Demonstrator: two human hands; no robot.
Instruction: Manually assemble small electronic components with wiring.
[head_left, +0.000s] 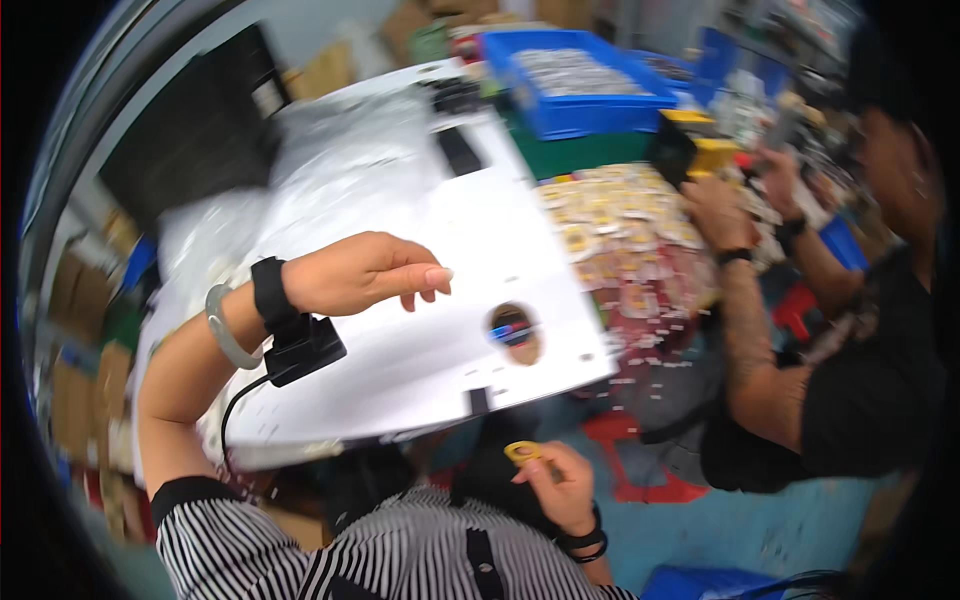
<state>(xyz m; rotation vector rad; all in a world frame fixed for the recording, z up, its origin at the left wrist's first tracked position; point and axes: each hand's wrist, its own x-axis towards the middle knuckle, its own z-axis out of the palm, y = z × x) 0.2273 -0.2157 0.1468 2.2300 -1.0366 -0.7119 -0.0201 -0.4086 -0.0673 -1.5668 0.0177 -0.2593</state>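
Left grip: bare left hand above the glossy white tabletop, fingers loosely bent; cannot tell whether they press together.
Yellow piece: small, flat, yellow ring-like piece, beyond the tabletop's near edge; probably light, fairly stiff, slippery if smooth; best held by its rim.
Right grip: bare right hand pinching that rim, thumb against finger.
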